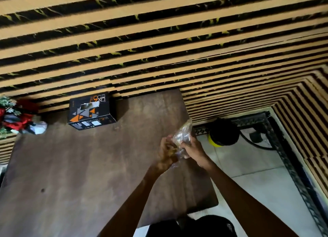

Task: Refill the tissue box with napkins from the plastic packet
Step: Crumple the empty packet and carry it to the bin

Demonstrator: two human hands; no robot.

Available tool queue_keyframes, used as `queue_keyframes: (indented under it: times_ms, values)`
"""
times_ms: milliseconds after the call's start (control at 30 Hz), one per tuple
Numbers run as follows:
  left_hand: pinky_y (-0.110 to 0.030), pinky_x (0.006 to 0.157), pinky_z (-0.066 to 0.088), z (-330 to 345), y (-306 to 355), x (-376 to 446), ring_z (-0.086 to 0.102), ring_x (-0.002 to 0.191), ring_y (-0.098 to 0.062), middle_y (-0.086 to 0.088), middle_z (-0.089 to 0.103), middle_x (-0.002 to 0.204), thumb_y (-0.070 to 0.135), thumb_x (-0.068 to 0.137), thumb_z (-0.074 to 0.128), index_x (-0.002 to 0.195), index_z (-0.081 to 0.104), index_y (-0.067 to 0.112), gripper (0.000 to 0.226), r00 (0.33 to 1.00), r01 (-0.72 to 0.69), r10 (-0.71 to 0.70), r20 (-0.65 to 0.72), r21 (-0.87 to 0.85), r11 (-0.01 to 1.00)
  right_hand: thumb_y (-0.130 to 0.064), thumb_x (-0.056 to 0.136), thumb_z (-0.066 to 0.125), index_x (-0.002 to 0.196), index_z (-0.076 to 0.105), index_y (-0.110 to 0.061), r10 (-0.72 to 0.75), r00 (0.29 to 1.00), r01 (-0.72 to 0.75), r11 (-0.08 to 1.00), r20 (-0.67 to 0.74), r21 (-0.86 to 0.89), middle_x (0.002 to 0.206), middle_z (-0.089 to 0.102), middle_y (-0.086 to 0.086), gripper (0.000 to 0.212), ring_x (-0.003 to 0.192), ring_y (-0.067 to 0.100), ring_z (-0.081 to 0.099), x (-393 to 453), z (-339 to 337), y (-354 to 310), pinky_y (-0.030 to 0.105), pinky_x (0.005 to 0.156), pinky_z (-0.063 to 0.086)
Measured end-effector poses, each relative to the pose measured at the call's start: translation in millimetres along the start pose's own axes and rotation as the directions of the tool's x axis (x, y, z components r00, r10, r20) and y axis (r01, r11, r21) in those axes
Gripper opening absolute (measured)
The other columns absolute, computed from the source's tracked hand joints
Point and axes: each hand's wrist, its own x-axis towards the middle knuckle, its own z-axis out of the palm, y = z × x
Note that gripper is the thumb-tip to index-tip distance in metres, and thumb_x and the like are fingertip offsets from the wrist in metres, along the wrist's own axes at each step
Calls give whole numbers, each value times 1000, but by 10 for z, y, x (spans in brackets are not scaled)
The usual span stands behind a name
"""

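A black tissue box [90, 110] with orange and grey triangles stands at the far side of the brown wooden table [79, 165], against the striped wall, its top slot showing. Both my hands hold a clear plastic packet [183, 134] above the table's right edge. My right hand [192, 147] grips the packet's lower part. My left hand [166, 151] is at the packet's near end, fingers curled on the plastic. The packet's contents are blurred and hard to make out.
Red and green decorations with a white object [16, 118] lie at the table's far left. On the tiled floor to the right sits a black and yellow round object [222, 134] beside a black metal frame [284, 148]. My dark-clothed legs show at the bottom.
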Motion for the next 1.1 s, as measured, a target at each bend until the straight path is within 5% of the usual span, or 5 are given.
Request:
queue_keyframes:
  times_ms: [100,233,467,667,1100]
  values:
    - [-20,102,37,202,199,80,40,123,-1,8,42,136,17,65,83,139,40,12,86,968,-248,229,107,228,942,-12,92,60,93,60,-10,111,991,-120,981,68,154,65,62,1,2,44,5,55,-165,-352,86,21,43,43]
    - [-4,90,39,580,487,278,47,107,20,23,48,113,6,67,83,121,64,10,58,935,-330,272,229,272,904,-12,85,69,81,63,-15,159,980,-187,944,122,273,82,64,9,9,64,11,62,-406,-954,177,21,57,54]
    - [-6,63,46,1669,1057,736,62,68,15,18,65,79,18,73,83,99,68,17,30,985,-41,16,171,145,989,-49,65,82,154,11,-28,-318,948,311,916,11,-253,162,14,-3,116,149,14,14,-412,-2134,718,32,115,25]
    - [-35,78,59,3048,1397,1541,68,91,-18,2,68,101,47,54,88,103,55,34,61,979,86,-92,183,40,995,-60,65,62,120,56,-26,-263,950,145,846,-166,-513,115,67,-3,65,109,16,63,197,-3290,1170,22,91,47]
    - [-5,53,46,4011,45,3607,60,67,4,10,60,80,8,90,59,100,56,18,15,936,326,-335,109,95,941,-59,62,66,94,71,-15,104,911,-209,951,-400,-227,90,71,10,55,84,23,69,2773,-3729,2962,32,76,56]
